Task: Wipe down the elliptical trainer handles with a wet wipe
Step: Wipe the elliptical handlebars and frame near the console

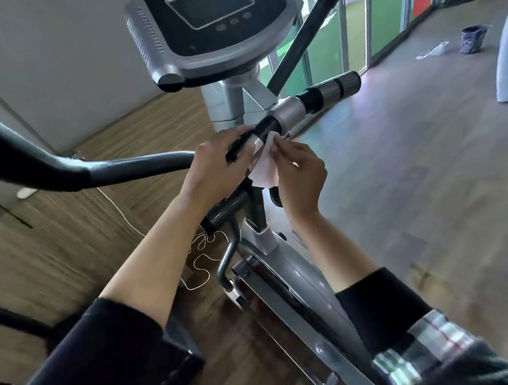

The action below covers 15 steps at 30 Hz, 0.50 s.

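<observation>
left hand (pixel 213 168) gripping handle (pixel 294 112) | right hand (pixel 299 175) pinching wipe (pixel 264 166) against handle, just beside left | console (pixel 212 25) above both

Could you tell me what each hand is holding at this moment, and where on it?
The right hand pinches the wet wipe at its upper edge against the handlebar. The left hand grips the handlebar's inner end.
</observation>
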Each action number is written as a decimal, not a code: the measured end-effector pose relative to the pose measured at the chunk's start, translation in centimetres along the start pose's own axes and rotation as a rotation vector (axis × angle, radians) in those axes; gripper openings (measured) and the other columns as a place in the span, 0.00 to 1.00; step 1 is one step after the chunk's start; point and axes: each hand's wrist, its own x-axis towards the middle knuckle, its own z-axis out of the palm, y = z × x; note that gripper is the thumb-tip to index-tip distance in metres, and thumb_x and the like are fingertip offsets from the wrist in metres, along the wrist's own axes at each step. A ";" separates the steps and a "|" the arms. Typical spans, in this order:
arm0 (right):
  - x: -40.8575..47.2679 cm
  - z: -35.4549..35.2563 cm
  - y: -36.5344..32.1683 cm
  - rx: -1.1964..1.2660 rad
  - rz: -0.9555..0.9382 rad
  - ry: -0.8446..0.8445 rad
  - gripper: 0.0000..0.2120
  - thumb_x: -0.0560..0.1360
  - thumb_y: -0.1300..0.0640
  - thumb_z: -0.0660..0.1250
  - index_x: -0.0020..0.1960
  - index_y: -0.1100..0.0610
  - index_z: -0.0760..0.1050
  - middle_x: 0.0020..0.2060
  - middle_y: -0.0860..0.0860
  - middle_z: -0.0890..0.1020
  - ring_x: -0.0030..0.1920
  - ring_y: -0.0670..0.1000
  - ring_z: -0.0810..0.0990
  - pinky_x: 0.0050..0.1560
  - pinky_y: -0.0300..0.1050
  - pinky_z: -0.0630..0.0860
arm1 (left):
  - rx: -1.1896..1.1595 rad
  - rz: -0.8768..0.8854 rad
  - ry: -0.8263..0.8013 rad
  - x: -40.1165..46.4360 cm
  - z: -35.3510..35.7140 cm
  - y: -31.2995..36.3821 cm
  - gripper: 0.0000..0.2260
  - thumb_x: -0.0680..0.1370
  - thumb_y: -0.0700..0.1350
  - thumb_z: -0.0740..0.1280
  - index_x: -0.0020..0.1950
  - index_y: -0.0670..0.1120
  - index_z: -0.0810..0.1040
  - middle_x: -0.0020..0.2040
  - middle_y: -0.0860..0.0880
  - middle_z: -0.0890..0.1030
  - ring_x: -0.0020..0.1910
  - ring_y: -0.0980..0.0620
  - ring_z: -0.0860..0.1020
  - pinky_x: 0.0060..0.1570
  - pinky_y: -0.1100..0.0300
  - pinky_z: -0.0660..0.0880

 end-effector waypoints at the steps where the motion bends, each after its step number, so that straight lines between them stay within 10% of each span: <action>1: 0.2 0.1 -0.1 -0.019 -0.016 0.019 0.09 0.73 0.64 0.70 0.52 0.58 0.82 0.40 0.44 0.79 0.44 0.42 0.78 0.44 0.23 0.68 | -0.007 -0.001 -0.001 0.0 0.0 -0.1 0.15 0.80 0.51 0.65 0.66 0.52 0.76 0.60 0.54 0.80 0.57 0.59 0.77 0.51 0.81 0.66; 15: 1.9 0.5 -1.2 -0.253 -0.261 0.002 0.07 0.75 0.63 0.68 0.51 0.64 0.82 0.37 0.50 0.76 0.33 0.40 0.72 0.39 0.25 0.67 | -0.115 -0.008 0.031 -0.2 0.1 -0.5 0.14 0.78 0.50 0.67 0.64 0.53 0.78 0.57 0.55 0.82 0.56 0.59 0.77 0.51 0.80 0.66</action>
